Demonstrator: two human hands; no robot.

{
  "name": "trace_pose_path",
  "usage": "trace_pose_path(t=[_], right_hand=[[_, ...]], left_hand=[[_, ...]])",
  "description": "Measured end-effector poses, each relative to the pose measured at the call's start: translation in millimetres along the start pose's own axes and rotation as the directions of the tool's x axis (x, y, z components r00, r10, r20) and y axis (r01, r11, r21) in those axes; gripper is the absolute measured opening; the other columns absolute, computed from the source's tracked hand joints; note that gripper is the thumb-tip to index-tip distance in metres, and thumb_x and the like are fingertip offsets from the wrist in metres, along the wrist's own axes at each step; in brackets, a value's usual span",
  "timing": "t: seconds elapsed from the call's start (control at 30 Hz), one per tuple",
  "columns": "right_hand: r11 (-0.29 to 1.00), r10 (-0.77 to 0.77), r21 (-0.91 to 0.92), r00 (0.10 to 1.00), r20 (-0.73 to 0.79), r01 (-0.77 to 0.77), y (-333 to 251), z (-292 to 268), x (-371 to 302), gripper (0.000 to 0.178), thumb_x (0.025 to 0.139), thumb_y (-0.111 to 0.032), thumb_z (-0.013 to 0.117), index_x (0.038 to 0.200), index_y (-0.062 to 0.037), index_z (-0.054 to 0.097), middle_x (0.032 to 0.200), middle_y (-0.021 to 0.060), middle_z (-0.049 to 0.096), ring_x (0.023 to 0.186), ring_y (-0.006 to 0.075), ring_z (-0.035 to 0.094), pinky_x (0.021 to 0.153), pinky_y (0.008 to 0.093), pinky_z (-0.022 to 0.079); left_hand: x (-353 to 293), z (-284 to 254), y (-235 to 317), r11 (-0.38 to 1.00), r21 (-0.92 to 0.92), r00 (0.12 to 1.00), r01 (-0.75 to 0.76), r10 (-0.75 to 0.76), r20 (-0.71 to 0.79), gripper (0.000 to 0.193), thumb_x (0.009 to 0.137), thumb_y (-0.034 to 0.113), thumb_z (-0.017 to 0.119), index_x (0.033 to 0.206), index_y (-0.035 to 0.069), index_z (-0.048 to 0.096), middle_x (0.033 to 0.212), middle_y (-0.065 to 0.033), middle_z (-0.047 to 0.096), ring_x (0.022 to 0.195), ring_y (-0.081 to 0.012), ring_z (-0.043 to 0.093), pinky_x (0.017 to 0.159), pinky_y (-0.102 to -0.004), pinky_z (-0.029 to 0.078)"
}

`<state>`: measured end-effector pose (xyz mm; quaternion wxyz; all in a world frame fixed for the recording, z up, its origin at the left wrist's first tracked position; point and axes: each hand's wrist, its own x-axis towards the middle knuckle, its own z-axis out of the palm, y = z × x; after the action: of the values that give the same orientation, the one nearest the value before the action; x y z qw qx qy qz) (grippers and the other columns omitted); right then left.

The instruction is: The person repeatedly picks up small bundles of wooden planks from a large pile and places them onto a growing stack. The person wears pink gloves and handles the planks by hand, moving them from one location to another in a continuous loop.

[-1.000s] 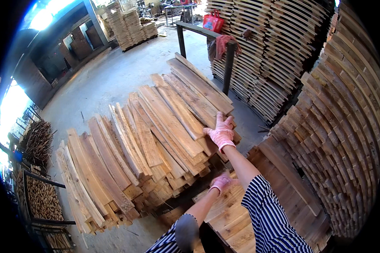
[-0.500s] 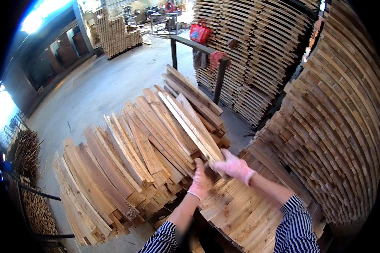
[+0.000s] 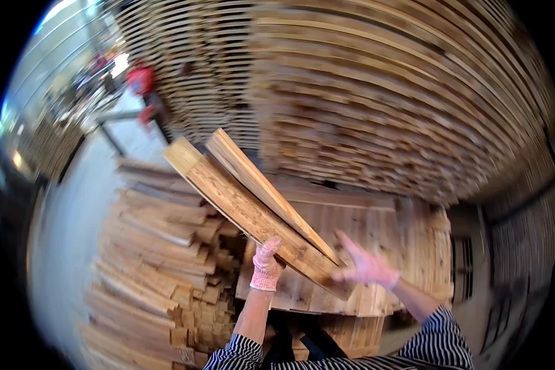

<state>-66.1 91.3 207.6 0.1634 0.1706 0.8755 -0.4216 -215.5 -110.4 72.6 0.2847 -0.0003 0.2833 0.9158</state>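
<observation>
My left hand [image 3: 267,265], in a pink-and-white knit glove, is closed round the near part of a wide wooden board [image 3: 246,216], held tilted with its far end up to the left. A narrower wooden board [image 3: 271,194] lies along its right side, the two far ends apart. At their near ends is my right hand [image 3: 369,266], gloved alike, its fingers spread and blurred; whether it touches the wood I cannot tell. Below both boards lies a flat layer of planks [image 3: 407,246]. A pile of loose boards [image 3: 148,259] rises to the left of my left hand.
A tall wall of stacked boards [image 3: 376,105] stands behind the plank layer. Farther left are another slatted stack [image 3: 191,61], a metal rail frame [image 3: 120,115] with a red cloth [image 3: 147,115], and a red bag [image 3: 140,79]. Concrete floor [image 3: 74,228] runs along the left.
The view has swung right. The boards have come off the loose pile to above the plank layer. My left hand has taken hold of them; my right hand has let go and opened.
</observation>
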Motion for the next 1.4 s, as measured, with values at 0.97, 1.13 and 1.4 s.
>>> trace_pose_path(t=[0.97,1.13,1.4], right_hand=[[0.775,0.592,0.292,0.482,-0.645,-0.561,392.0,-56.9,-195.0,0.07,0.089,-0.056,0.066,0.15,-0.0245,0.051,0.108,0.0191,0.061,0.103,0.0357,0.06,0.087,0.0453,0.05],[0.78,0.478,0.141,0.435,-0.763,-0.61,484.9,-91.4,-159.4,0.052,0.093,-0.051,0.061,0.14,-0.0283,0.058,0.109,0.0189,0.062,0.104,0.0376,0.061,0.086,0.0471,0.05],[0.911,0.398,0.218,0.607,-0.688,-0.35,421.7,-43.4,-177.0,0.088,0.087,-0.067,0.058,0.147,-0.0037,0.047,0.124,0.0261,0.055,0.116,0.0425,0.054,0.099,0.0516,0.046]], left_hand=[[-65.2,131.0,-360.8,0.499,0.398,0.547,0.77,-0.837,-0.008,0.06,0.088,0.029,0.071,0.14,0.003,0.054,0.131,-0.0129,0.06,0.123,-0.0293,0.057,0.11,-0.0479,0.044],[-57.9,123.8,-408.9,0.438,0.46,0.534,0.772,-0.84,-0.096,0.057,0.086,0.029,0.077,0.135,0.006,0.057,0.125,-0.0103,0.062,0.117,-0.0287,0.06,0.107,-0.0479,0.047],[-58.3,153.4,-463.9,0.397,0.423,0.468,0.815,-0.881,-0.075,0.067,0.087,0.043,0.078,0.139,0.008,0.054,0.131,-0.009,0.062,0.121,-0.0281,0.059,0.107,-0.0483,0.048]])
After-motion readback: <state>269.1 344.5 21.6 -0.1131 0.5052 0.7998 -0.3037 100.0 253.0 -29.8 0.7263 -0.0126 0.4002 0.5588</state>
